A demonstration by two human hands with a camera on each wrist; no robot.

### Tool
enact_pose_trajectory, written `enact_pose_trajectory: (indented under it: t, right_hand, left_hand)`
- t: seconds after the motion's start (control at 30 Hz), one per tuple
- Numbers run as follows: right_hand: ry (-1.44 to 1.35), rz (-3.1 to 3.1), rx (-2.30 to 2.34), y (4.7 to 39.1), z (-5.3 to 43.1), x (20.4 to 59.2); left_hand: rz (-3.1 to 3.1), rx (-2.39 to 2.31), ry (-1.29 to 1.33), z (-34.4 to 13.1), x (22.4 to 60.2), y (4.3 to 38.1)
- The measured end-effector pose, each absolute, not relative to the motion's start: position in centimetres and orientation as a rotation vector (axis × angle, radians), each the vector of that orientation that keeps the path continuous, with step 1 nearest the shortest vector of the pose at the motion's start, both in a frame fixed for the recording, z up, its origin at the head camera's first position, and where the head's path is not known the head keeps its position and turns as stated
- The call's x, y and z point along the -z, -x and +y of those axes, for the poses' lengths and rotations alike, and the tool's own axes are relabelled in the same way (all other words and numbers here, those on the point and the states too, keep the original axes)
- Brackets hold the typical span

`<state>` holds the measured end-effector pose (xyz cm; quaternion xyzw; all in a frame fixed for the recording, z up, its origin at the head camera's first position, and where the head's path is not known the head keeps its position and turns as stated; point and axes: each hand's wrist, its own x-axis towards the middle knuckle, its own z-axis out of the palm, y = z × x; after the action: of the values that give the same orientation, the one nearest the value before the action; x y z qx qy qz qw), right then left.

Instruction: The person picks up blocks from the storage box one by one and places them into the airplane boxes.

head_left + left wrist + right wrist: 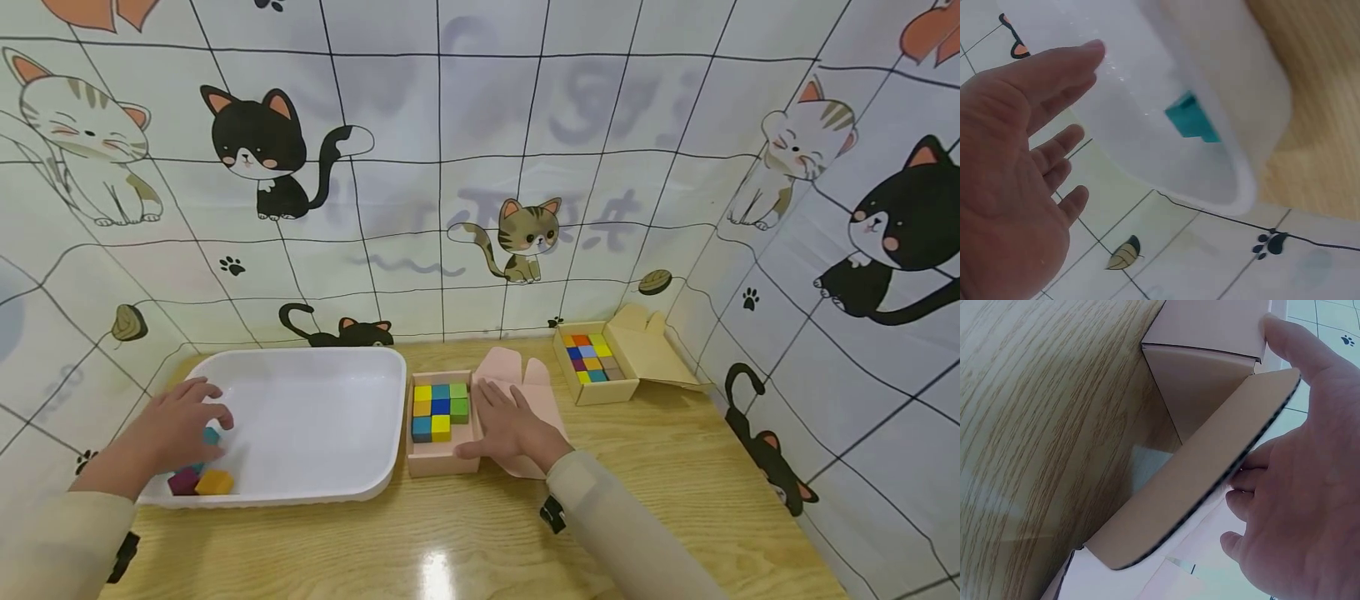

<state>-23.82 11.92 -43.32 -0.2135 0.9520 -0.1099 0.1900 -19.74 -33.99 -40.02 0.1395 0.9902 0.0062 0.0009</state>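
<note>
My left hand hovers over the left end of a white tray, fingers spread and a little bent, nothing held. Below it in the tray lie a purple block, an orange block and teal blocks, partly hidden by the hand. The left wrist view shows teal against the tray wall. Over the hinge side of an open pink cardboard box, my right hand lies with straight fingers on the folded-back lid, thumb at the box's rim. Several yellow, blue and green cubes fill part of the box.
At the back right stands an open pale yellow box packed with coloured cubes, its lid folded out to the right. A wooden table carries everything. A cat-print sheet walls in the back and sides.
</note>
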Motion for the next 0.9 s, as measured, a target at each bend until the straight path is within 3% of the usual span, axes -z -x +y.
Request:
enact_pose_trajectory:
  t: [0.4,0.9]
  right_hand:
    - [0.607,2.687,0.297,23.9,11.9,43.4]
    - [0.598,2.677,0.318,23.6,11.9,43.1]
  left_hand:
    - [3.046,-0.074,-0.427,-35.6,42.1,17.8]
    - [3.076,-0.029,-0.385,-35.6,43.6,17.9]
